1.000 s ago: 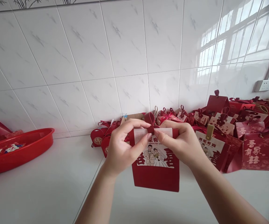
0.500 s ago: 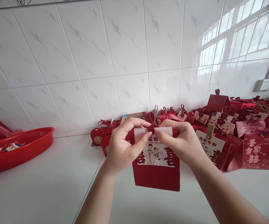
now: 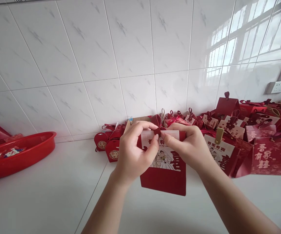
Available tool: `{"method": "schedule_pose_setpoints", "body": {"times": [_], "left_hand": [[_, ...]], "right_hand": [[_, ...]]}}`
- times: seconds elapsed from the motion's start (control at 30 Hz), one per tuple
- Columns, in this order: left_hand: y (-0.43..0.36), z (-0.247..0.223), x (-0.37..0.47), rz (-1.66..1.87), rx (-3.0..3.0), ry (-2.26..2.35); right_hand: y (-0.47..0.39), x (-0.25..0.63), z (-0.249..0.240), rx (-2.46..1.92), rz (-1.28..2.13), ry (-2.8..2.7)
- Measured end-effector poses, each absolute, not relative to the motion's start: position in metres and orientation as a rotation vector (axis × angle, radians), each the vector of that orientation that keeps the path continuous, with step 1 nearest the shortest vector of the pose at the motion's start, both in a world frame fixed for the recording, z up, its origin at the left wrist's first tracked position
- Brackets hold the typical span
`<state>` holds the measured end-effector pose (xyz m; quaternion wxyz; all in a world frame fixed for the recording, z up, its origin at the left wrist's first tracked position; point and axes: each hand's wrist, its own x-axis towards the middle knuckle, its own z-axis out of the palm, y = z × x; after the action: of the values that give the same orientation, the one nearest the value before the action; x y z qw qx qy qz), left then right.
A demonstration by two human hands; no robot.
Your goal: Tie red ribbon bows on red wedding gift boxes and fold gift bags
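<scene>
While standing right of the basin and small boxes, pinches the ribbon between the left hand's thumb and forefinger. Holds the bag upright in mid-view, with the right hand's thumb against the ribbon and other fingers too hidden to tell, near more bags.

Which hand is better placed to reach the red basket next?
Probably the left hand: it is nearer the red basket than the right hand. Both are busy with the red gift bag, though.
</scene>
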<state>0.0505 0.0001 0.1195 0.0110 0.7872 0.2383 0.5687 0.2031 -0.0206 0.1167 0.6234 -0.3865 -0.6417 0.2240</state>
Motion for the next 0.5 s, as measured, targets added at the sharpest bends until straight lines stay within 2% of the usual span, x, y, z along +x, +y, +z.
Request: {"method": "schedule_pose_setpoints", "body": {"times": [0.23, 0.5], "left_hand": [[0.004, 0.117, 0.051, 1.852, 2.501, 0.747], [0.014, 0.118, 0.042, 1.606, 2.229, 0.712]], "right_hand": [[-0.019, 0.200, 0.115, -0.911, 0.454, -1.493], [-0.016, 0.204, 0.114, -0.828, 0.647, -1.502]]}}
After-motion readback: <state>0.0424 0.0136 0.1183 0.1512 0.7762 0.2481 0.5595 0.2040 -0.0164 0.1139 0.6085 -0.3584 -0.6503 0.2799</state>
